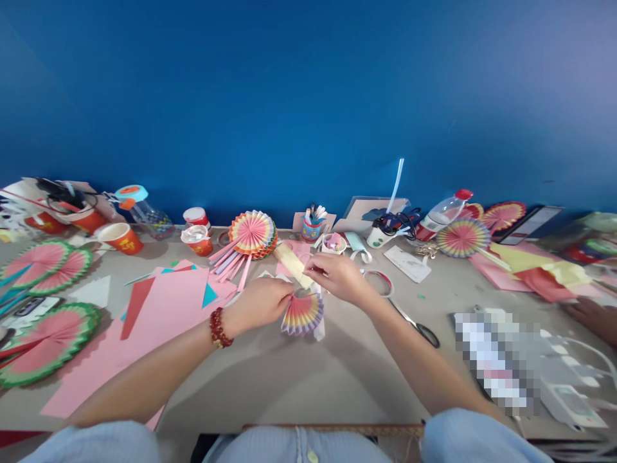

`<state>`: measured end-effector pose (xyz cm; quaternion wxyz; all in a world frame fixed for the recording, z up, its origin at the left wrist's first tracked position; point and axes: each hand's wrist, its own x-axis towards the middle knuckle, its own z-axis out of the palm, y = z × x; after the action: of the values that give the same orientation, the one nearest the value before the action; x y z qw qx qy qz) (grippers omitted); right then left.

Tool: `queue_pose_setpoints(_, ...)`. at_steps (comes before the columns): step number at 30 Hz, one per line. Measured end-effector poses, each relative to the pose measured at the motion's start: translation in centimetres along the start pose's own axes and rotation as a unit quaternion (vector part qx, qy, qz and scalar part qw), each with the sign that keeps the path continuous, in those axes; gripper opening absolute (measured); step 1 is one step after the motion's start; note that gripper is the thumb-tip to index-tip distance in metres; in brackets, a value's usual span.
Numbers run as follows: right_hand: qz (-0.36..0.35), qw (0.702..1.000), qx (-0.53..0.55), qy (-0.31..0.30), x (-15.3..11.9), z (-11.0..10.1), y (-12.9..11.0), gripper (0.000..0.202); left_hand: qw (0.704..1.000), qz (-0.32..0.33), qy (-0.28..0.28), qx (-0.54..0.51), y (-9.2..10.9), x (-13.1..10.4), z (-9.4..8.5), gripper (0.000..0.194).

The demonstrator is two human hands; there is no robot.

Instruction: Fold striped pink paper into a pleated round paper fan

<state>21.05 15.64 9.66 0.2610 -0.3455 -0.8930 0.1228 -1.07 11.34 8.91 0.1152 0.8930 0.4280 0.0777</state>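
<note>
A small pleated paper fan (303, 315), banded pink, yellow and purple, hangs spread in an arc in front of me. My left hand (265, 301), with a red bead bracelet at the wrist, is closed on the fan's left end. Just above the fan's right side, my right hand (340, 276) has its fingers pinched together; what is between them, if anything, is too small to make out. Beyond the fingertips lies a pale yellow paper strip (290, 262). Finished round paper fans with rolled handles (251, 233) are stacked behind my left hand.
Pink paper sheets (159, 308) cover the table's left. Scissors (424, 333) and a tape roll (378, 283) lie right of my right hand. Cups, a bottle (441, 215) and a pen holder (312, 228) line the blue wall. Another person's hand (590, 318) rests far right.
</note>
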Motion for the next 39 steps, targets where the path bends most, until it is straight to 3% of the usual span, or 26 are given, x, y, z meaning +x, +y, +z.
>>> queue_pose_setpoints(5,0.054,0.984,0.169,-0.004,-0.3,1.6,1.8,0.023,0.991,0.078,0.010,-0.106,0.3,-0.6,-0.8,0.025)
queue_pose_setpoints(8,0.096,0.955,0.280,0.000,-1.1,3.2,2.4,0.031,0.972,0.039,0.053,-0.227,-0.1,-0.8,-1.0,0.023)
queue_pose_setpoints(12,0.108,0.948,0.300,0.022,-2.7,5.3,2.1,0.038,0.893,-0.046,0.094,-0.438,-1.8,-0.7,-0.3,0.026)
queue_pose_setpoints(15,0.122,0.952,0.279,0.035,-3.7,6.1,1.1,0.032,0.829,-0.086,0.122,-0.539,-2.9,-0.1,1.0,0.023)
queue_pose_setpoints(18,0.141,0.960,0.237,0.045,-4.0,6.2,-0.1,0.025,0.806,-0.140,0.148,-0.556,-3.2,0.7,2.0,0.023)
queue_pose_setpoints(23,0.135,0.981,0.139,0.028,-3.5,6.2,-1.9,0.015,0.827,-0.165,0.154,-0.516,-2.7,1.9,2.7,0.016)
queue_pose_setpoints(28,0.079,0.997,-0.012,-0.007,-3.4,6.4,-3.6,0.013,0.873,-0.181,0.148,-0.427,-3.7,2.4,3.3,0.015)
queue_pose_setpoints(34,0.004,0.990,-0.136,-0.029,-3.2,5.2,-5.2,0.013,0.948,-0.185,0.125,-0.228,-4.8,2.5,3.4,0.021)
queue_pose_setpoints(39,-0.015,0.976,-0.212,-0.045,-2.6,4.5,-5.6,0.012,0.974,-0.194,0.099,-0.055,-3.7,2.2,2.6,0.017)
